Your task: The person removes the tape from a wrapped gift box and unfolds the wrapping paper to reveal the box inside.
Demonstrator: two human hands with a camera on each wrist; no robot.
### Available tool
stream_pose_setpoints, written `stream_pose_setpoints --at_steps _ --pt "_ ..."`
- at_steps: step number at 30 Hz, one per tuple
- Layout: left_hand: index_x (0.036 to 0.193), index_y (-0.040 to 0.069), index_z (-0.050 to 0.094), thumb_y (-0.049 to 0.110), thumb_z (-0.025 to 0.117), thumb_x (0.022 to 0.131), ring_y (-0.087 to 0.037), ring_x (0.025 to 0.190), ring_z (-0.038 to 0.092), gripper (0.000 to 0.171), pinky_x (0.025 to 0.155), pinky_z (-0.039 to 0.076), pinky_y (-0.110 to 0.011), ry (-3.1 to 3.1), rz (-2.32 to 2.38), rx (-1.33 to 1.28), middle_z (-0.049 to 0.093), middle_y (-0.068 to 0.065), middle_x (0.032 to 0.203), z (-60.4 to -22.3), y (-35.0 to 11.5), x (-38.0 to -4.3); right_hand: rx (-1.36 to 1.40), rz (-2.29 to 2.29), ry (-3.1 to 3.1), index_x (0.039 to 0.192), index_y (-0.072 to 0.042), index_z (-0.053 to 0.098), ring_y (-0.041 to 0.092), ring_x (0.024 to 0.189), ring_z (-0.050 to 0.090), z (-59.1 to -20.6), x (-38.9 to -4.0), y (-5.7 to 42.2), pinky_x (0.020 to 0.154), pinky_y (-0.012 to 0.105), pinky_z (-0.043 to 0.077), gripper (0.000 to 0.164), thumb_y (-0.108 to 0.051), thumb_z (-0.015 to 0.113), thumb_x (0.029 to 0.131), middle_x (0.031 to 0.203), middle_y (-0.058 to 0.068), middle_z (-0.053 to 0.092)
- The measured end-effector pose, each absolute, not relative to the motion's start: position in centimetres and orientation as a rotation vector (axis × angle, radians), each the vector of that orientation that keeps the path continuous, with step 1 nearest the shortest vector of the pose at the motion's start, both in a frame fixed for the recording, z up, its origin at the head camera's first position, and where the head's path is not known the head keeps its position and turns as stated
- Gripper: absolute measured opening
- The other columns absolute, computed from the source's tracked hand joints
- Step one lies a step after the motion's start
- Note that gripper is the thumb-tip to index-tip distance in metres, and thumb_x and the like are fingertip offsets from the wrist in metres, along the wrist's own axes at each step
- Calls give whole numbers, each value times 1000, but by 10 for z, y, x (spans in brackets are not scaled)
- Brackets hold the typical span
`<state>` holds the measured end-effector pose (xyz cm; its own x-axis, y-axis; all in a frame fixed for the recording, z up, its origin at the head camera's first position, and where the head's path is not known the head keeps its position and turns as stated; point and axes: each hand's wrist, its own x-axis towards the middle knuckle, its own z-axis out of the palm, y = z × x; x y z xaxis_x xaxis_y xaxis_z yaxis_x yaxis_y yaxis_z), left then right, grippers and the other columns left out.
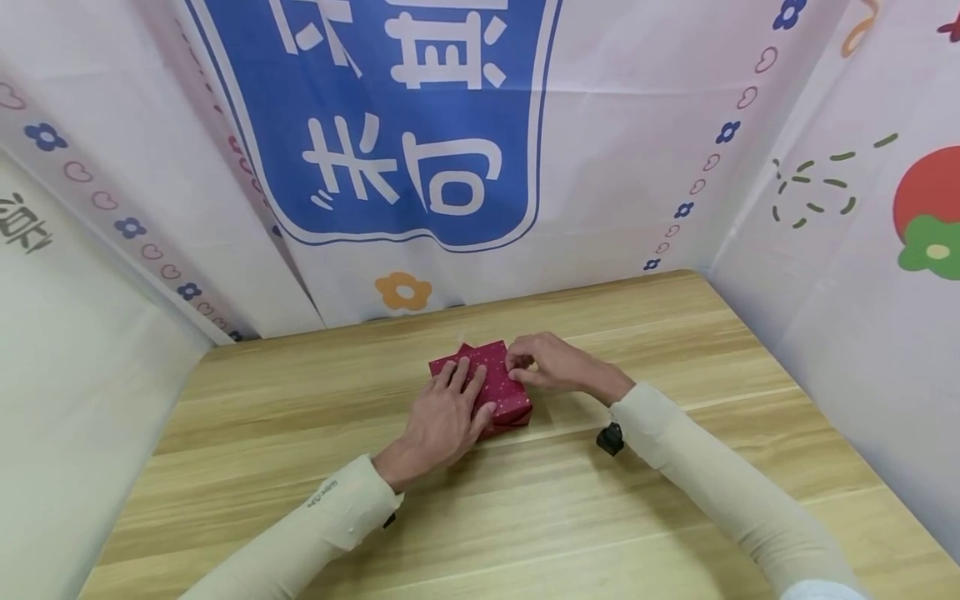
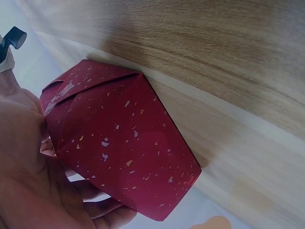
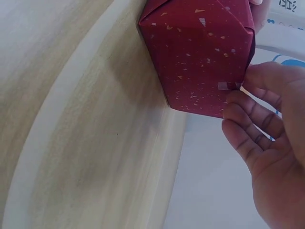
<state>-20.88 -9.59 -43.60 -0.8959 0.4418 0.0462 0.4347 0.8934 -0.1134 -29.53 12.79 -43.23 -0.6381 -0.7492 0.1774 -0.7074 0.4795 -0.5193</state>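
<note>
A box wrapped in dark red speckled paper [image 1: 492,385] sits on the wooden table. My left hand [image 1: 442,417] rests flat across its top with fingers spread, the thumb near the close edge. In the left wrist view, the folded end of the box [image 2: 128,138] shows a strip of clear tape [image 2: 64,90]. At the box's right side, my right hand [image 1: 551,362] has its fingers bent. The right wrist view shows its thumb and index finger pinching a small piece of clear tape [image 3: 228,86] by the box's edge.
The wooden table [image 1: 300,400] reaches a printed cloth backdrop [image 1: 600,167] at the back, with white cloth walls on both sides. A dark wrist camera [image 1: 611,438] hangs under the right sleeve.
</note>
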Motion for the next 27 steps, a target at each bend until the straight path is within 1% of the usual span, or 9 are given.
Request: stream_pose_setpoints --at_steps 3,4,6,9,11,14,16,22,27 --pt "154 14 35 53 28 104 -34 144 37 63 114 38 -45 -2980 159 -693 35 -15 158 -437 -96 -209 -1288 -869 2633 83 -16 64 9 84 61 -432 -295 128 80 34 58 11 -13 66 93 89 -2 64" --pt "154 14 35 53 28 104 -34 144 37 63 114 38 -45 -2981 160 -694 35 -15 158 -437 -96 -209 -1292 -864 2637 85 -16 64 9 84 61 -432 -294 129 80 34 57 10 -13 65 94 89 -2 64" --pt "154 14 35 53 28 104 -34 144 37 63 115 38 -45 -2985 158 -694 34 -15 158 -437 -96 -208 -1293 -851 2642 94 -14 67 10 89 62 -434 -293 129 82 33 57 3 -15 64 95 96 -1 66" --pt "154 15 35 53 29 104 -34 144 36 63 115 37 -45 -2990 162 -683 34 -15 158 -437 -97 -208 -1308 -855 2654 109 -13 68 13 97 64 -437 -291 130 87 32 56 14 -17 63 97 106 1 68" --pt "154 15 35 53 29 104 -34 145 36 63 115 37 -45 -2990 166 -682 34 -15 158 -436 -97 -208 -1307 -882 2656 112 -12 68 13 99 65 -439 -291 130 88 33 56 17 -17 63 97 108 1 69" --pt "155 16 34 54 28 104 -34 145 36 63 116 36 -44 -2994 166 -687 34 -14 159 -437 -96 -209 -1300 -920 2658 102 -14 69 12 93 64 -441 -291 132 84 34 57 8 -16 64 96 100 -1 67" --pt "155 16 33 54 27 104 -34 145 35 63 117 35 -44 -3003 165 -686 33 -14 159 -437 -95 -208 -1299 -933 2652 99 -15 69 11 90 63 -441 -292 133 83 35 57 5 -16 65 95 97 -2 66" --pt "155 16 33 53 27 104 -33 145 35 63 117 35 -44 -3006 163 -676 33 -14 159 -436 -95 -207 -1306 -941 2616 98 -14 68 12 90 63 -438 -293 132 84 38 58 5 -16 66 94 96 -1 66" --pt "155 16 34 53 28 104 -34 145 35 63 116 35 -44 -2995 161 -688 34 -14 159 -436 -95 -208 -1279 -913 2597 96 -12 67 10 88 63 -434 -295 130 84 37 58 4 -16 66 94 95 -1 65"
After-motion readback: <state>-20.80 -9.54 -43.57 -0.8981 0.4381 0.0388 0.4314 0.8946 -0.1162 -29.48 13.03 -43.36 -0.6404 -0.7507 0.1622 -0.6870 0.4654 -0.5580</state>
